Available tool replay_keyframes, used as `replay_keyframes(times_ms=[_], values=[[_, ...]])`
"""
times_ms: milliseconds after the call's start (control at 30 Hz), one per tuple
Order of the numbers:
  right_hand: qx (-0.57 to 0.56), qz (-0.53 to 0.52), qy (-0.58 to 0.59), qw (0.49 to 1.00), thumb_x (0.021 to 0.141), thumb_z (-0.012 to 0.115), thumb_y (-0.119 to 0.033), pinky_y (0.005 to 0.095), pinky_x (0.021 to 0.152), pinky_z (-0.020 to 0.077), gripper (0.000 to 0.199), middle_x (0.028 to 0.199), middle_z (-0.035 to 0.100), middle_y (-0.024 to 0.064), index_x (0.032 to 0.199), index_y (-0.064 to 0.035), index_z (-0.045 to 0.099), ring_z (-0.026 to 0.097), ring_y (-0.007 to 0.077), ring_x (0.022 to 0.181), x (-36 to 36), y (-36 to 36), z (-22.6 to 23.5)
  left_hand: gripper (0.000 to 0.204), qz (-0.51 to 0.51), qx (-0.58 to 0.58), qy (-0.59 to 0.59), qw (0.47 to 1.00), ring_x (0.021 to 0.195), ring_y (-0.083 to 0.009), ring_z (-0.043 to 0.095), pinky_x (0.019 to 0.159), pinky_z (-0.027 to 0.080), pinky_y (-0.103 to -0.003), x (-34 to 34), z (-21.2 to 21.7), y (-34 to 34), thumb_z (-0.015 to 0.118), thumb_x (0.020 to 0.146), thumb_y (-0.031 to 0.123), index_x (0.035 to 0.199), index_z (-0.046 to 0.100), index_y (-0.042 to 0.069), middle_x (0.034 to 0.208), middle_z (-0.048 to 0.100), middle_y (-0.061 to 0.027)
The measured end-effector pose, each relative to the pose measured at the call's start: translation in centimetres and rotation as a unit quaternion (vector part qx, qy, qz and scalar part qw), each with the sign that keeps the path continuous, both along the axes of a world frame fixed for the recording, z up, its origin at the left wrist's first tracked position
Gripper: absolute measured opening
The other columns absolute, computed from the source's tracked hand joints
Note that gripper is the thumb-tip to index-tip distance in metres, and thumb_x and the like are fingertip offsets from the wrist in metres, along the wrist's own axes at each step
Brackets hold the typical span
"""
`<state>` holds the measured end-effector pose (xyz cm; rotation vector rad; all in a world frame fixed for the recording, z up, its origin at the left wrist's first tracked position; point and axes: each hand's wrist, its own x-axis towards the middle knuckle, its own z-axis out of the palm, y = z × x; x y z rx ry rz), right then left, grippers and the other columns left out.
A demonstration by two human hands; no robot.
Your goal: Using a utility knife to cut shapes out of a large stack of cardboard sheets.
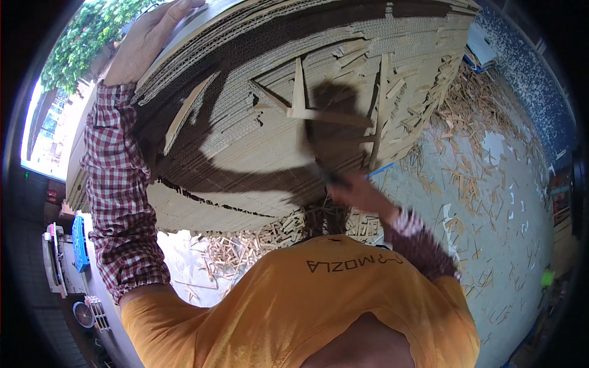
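Two hands at work on one tall stack of corrugated cardboard sheets (245, 122), seen edge-on and filling the upper half of the view. Left hand (147, 40) lies flat on the top of the stack near its far left corner, fingers spread and not closed round anything; judged to be pressing down to steady the sheets. Checked sleeve (119, 196) runs from it toward the lower edge.

Right hand (362, 196) is at the lower front edge of the stack, motion-blurred. Fingers appear curled round a dark handle (328, 178), with something narrow rising from it against the cardboard face; kind of tool cannot be told through the blur. The grip sits low and close to the edges, likely so the tool can work along protruding strips (331, 116) that stick out from the sheet edges.

Floor (491, 202) to the right is littered with many cardboard slivers (466, 122), thickest just beside the stack. Orange shirt (294, 300) fills the lower middle. Blue crate (80, 242) at far left.
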<state>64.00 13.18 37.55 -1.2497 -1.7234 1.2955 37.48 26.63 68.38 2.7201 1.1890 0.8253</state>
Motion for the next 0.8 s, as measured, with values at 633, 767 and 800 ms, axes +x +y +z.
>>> replay_keyframes(times_ms=[633,767,800], values=[[0.244,-0.077,0.017,0.967,0.086,0.055,-0.030,0.0312,0.059,0.0432,0.033,0.066,0.059,0.0082,0.094,0.0011,0.063,0.054,0.0156,0.063,-0.4,4.9,5.2,0.065,0.089,0.063,0.065,0.992,0.116,-0.0306,0.050,0.100,0.038,-0.044,-3.2,-0.1,1.8,0.024,0.087,0.065,0.121,0.056,0.019,0.127,0.051,-0.0150],[-0.134,0.117,-0.005,0.984,0.086,0.058,-0.032,0.0352,0.074,0.0449,0.036,0.082,0.066,0.0126,0.105,-0.0018,0.061,0.059,0.0168,0.078,2.8,-4.0,-1.6,0.065,0.063,0.048,0.078,0.994,0.117,-0.0315,0.049,0.099,0.038,-0.046,-2.3,-1.1,3.6,0.028,0.087,0.066,0.120,0.058,0.019,0.124,0.053,-0.0148],[-0.079,0.108,0.005,0.991,0.086,0.059,-0.033,0.0323,0.069,0.0443,0.035,0.077,0.065,0.0087,0.103,-0.0024,0.063,0.057,0.0127,0.073,4.1,-3.8,0.2,0.065,0.038,0.072,0.073,0.994,0.117,-0.0319,0.049,0.099,0.038,-0.046,-1.9,-1.3,3.7,0.029,0.086,0.066,0.119,0.058,0.019,0.124,0.053,-0.0148]])
